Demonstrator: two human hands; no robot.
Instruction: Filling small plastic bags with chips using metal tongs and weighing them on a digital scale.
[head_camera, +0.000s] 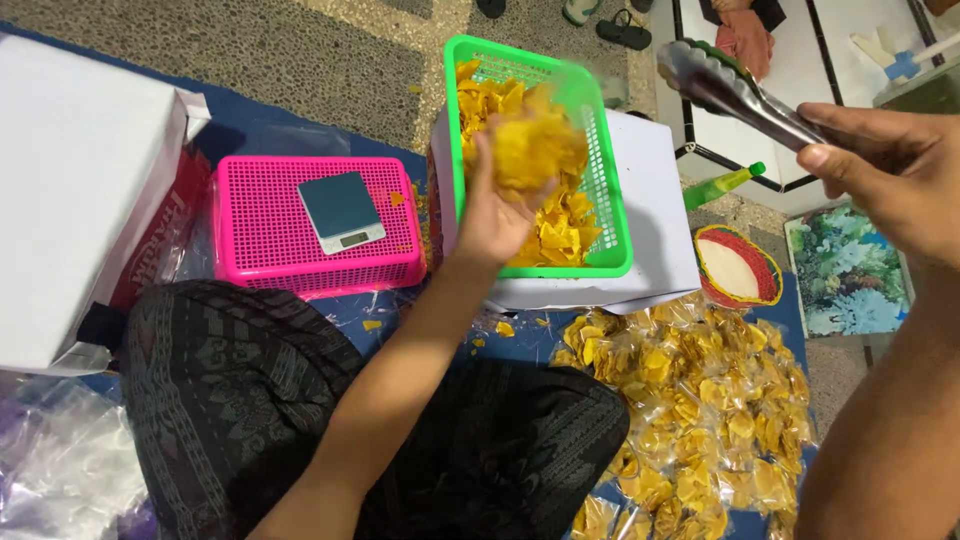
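left hand (497, 205) cups a bag of chips (532, 140) over green basket (612, 215); right hand (880, 165) grips tongs (735, 92) raised clear.

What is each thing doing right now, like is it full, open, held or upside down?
left hand: holding a clear bag of yellow chips over the basket
right hand: gripping metal tongs, tips together
green basket: upright, holds loose chips
pink basket: upside down, scale on top
scale: display lit
packed bags: filled, piled on the mat
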